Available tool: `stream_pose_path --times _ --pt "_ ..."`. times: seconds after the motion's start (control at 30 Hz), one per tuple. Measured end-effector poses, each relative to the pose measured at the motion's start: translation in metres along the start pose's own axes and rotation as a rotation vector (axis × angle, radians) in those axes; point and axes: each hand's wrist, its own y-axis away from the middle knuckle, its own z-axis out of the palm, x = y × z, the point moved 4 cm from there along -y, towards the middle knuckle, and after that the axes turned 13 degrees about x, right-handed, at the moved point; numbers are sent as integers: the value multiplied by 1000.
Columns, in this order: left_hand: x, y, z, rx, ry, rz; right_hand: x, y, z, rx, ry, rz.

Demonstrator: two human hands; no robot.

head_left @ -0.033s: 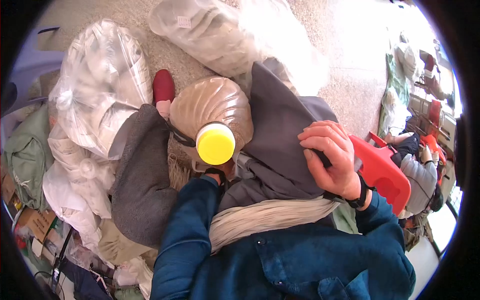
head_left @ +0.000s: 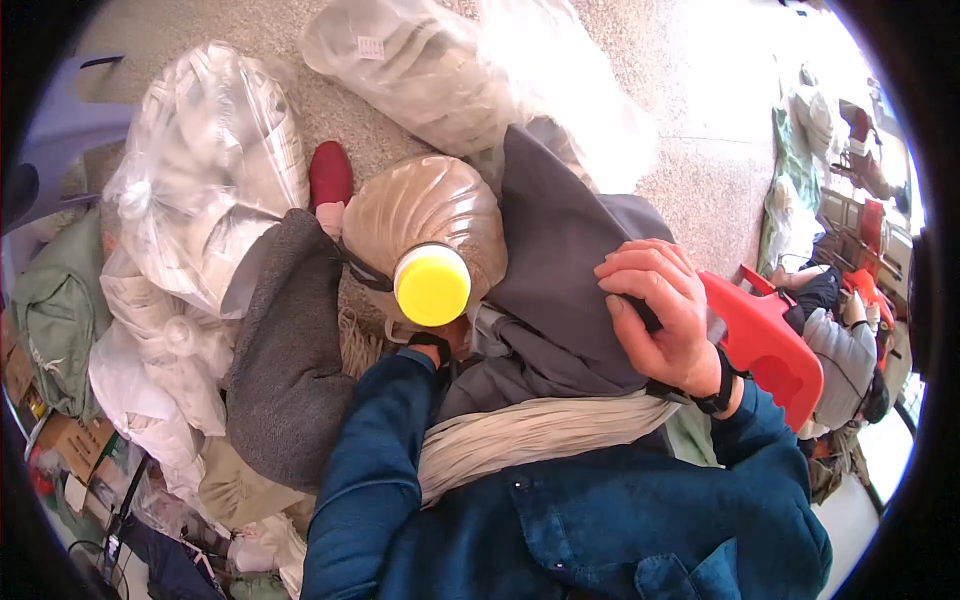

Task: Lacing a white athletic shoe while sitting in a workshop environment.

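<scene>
Between my knees stands a large clear plastic bottle point(head_left: 425, 200) with ridged sides and a yellow cap point(head_left: 433, 287). My left hand point(head_left: 460, 338) reaches down behind the cap, next to the bottle's handle. Its fingers are hidden. My right hand point(head_left: 672, 315) is closed over my grey-trousered right thigh point(head_left: 555, 230), with fingers and thumb curled round a small black object point(head_left: 641, 314) that is mostly covered. Across my lap lies a bundle of pale strands point(head_left: 540, 435).
Clear bags point(head_left: 215, 130) with pale contents lie at the left, and another large plastic bag point(head_left: 430, 70) lies ahead. A red plastic chair part point(head_left: 770, 350) is beside my right forearm. A red shoe point(head_left: 331, 174) shows beyond the bottle. Another person point(head_left: 845, 345) sits at far right.
</scene>
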Motion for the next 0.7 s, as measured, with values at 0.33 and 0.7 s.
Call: stream_pose_path --times 0.33,0.7 --pt "26 86 -109 53 -244 92 -16 28 -32 173 50 -36" --pt "114 225 -236 754 338 61 -50 61 -72 220 -49 -121"
